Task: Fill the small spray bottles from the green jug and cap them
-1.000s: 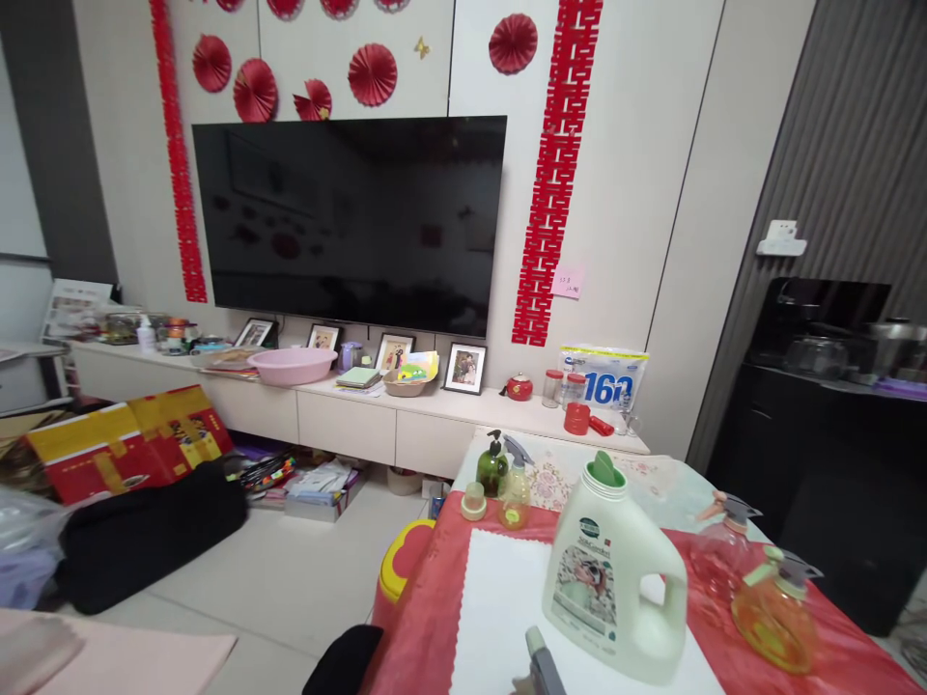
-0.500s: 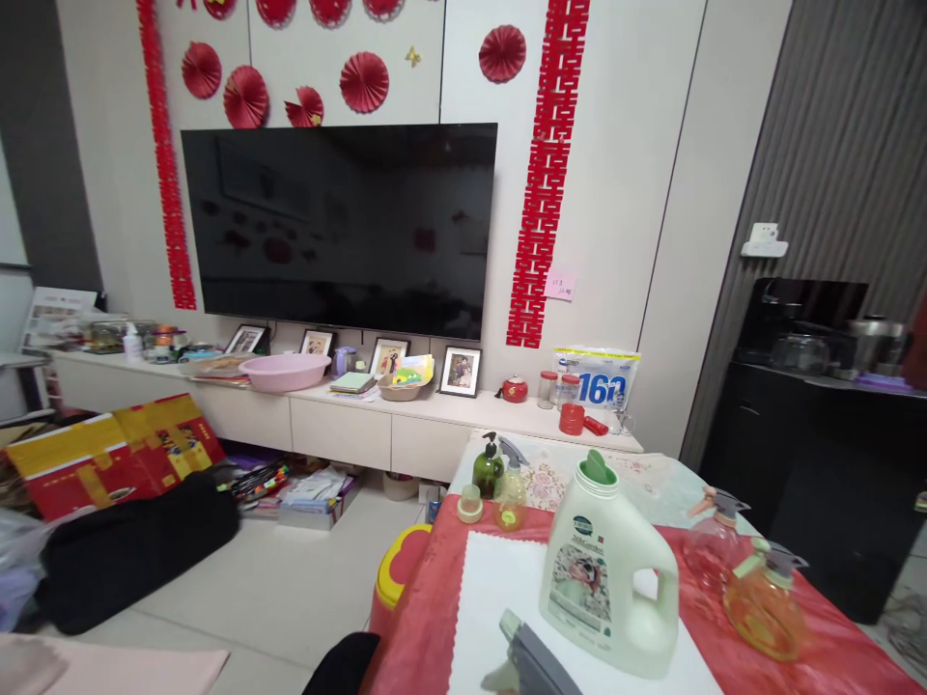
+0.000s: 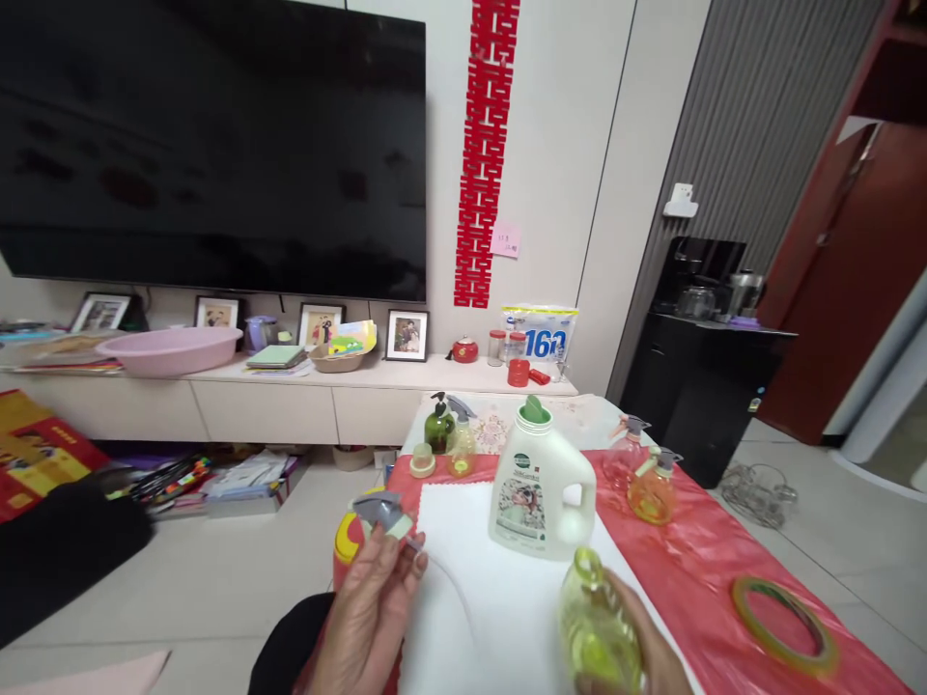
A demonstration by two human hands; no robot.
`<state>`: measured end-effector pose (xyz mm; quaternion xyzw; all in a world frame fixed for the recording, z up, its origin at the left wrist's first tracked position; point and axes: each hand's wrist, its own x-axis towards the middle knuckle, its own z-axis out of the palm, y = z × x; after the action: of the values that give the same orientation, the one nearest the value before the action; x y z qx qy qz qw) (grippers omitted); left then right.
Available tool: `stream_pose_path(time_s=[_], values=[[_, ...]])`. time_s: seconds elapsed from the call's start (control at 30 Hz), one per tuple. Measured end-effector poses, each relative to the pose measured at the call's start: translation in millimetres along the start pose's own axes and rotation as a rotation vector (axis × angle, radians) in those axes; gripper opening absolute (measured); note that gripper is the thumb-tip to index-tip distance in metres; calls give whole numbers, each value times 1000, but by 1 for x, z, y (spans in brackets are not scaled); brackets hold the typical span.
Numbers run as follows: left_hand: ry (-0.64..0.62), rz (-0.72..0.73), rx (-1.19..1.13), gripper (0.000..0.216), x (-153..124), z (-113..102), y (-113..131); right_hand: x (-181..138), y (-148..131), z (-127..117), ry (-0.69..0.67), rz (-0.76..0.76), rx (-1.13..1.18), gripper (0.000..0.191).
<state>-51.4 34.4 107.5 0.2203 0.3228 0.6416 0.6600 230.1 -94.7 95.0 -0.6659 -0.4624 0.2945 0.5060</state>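
Observation:
My left hand (image 3: 373,589), at the lower middle, has its fingers closed round a grey and pale green trigger spray head (image 3: 382,514). A thin clear dip tube trails from the spray head over the white mat (image 3: 456,521). In my right hand (image 3: 641,627) is a yellow-green clear spray bottle (image 3: 600,623), its neck open at the top; it looks slightly blurred. Behind both hands stands an uncapped pale green detergent jug (image 3: 543,483) with a green spout in its mouth. A pale cap (image 3: 422,460) sits at the mat's far left corner.
A green pump bottle (image 3: 438,425) and a yellowish spray bottle (image 3: 462,449) stand at the table's back left. Pink (image 3: 624,458) and orange (image 3: 653,494) spray bottles stand right of the jug. A tape roll (image 3: 786,625) lies on the red cloth (image 3: 695,560). A yellow-rimmed stool (image 3: 348,541) adjoins the table's left edge.
The view has turned right and down. Both hands have come into view, one with the spray head, the other with the yellow-green bottle. The tape roll now shows.

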Motion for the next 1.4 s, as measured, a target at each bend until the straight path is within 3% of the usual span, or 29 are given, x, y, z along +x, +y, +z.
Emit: stream_pose_path(time_s=[0.1, 0.2, 0.33, 0.47, 0.73, 1.4], values=[[89, -197, -99, 38, 3, -13, -33, 27, -27, -23, 164, -120, -189, 86], [43, -313, -169, 45, 1, -25, -53, 65, -67, -41, 184, -283, -467, 79], [-42, -396, -214, 47, 5, -41, -61, 108, -111, -53, 265, -423, -817, 71], [-90, -427, -213, 48, 10, -49, -64, 129, -136, -52, 242, -435, -1072, 66], [-119, -445, -220, 48, 10, -50, -66, 148, -157, -49, 234, -537, -1344, 67], [-113, -453, -211, 49, 7, -43, -63, 155, -186, -50, 219, -703, -1603, 66]])
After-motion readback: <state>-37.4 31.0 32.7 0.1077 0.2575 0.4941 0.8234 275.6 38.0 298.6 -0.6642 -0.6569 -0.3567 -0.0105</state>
